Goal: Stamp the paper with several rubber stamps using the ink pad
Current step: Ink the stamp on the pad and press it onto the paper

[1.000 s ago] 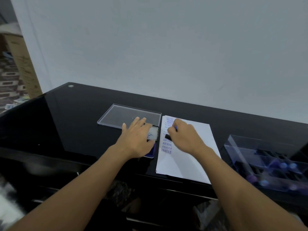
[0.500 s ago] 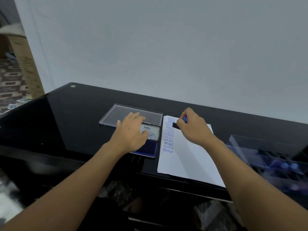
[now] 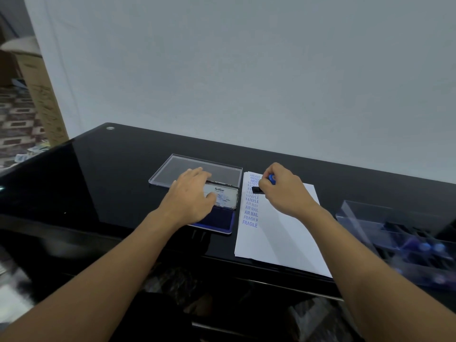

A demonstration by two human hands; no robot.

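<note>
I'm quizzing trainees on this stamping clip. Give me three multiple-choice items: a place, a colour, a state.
1. Where is the ink pad? A. left of the paper B. on the paper C. under the paper
2. What colour are the stamped words? A. red B. blue C. green
3. What is the right hand doing? A. lying flat and empty B. pressing the ink pad C. gripping a stamp
Answers: 1 A, it sits on the desk beside the paper's left edge; 2 B, they read blue; 3 C, it is curled round the blue-knobbed stamp.
</note>
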